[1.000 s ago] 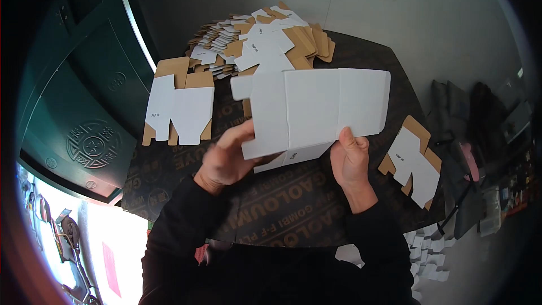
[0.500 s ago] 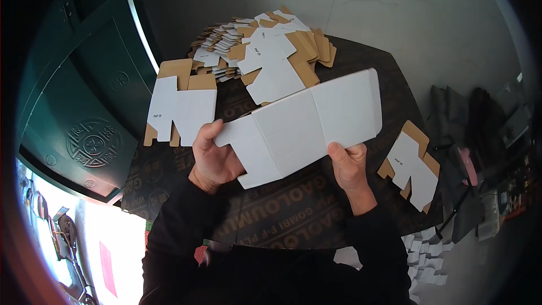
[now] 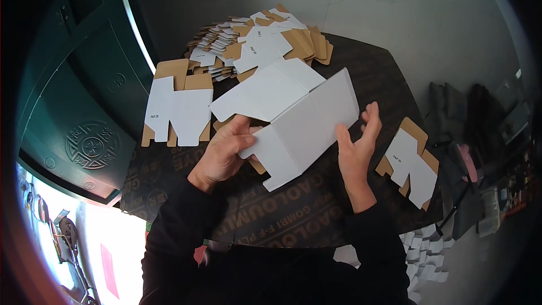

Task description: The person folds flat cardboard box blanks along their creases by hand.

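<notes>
A white cardboard box (image 3: 305, 127), partly unfolded with creased panels and a raised far flap, is tilted above the dark table. My left hand (image 3: 226, 152) pinches its near left end, thumb on top and fingers underneath. Beside the right end is my right hand (image 3: 357, 155), fingers spread, its thumb at or very near the panel; contact is hard to tell. Flat box blanks lie to either side: one on the left (image 3: 192, 110) and one on the right (image 3: 415, 164), white with brown flaps.
A heap of flat box blanks (image 3: 262, 45) covers the far side of the dark printed table (image 3: 293, 220). A green door (image 3: 84, 96) stands at the left. White folded pieces (image 3: 426, 260) lie on the floor beyond the right edge, near dark bags (image 3: 451, 107).
The box has turned and opened, its far panel now showing behind the near one. My right hand has loosened and spread its fingers; my left hand has shifted slightly right along with the box.
</notes>
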Demonstrator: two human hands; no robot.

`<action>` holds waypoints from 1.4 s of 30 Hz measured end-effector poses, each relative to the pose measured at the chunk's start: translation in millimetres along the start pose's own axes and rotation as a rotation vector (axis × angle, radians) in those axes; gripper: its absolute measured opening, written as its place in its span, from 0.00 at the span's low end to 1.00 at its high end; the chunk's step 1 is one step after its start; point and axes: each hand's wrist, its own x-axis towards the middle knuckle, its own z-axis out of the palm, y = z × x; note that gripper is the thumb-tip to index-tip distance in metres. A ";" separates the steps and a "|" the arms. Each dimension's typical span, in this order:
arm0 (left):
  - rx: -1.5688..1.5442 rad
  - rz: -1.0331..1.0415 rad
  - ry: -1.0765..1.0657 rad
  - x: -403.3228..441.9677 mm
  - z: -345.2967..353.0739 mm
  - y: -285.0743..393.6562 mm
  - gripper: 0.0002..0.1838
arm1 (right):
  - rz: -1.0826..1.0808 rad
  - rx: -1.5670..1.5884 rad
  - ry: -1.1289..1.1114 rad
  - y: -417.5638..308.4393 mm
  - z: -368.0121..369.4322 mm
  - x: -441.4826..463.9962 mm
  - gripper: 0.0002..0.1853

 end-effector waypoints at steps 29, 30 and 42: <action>0.619 -0.790 0.116 -7.7 43.7 25.4 0.22 | -0.551 -0.386 -0.207 -30.7 7.0 -14.9 0.49; 0.560 -0.669 0.102 -7.5 39.1 17.5 0.25 | -0.553 -0.384 -0.216 -31.8 8.4 -15.9 0.49; 0.325 -0.352 0.161 -7.5 31.1 2.5 0.39 | -0.509 -0.379 -0.332 -23.0 7.7 -17.7 0.43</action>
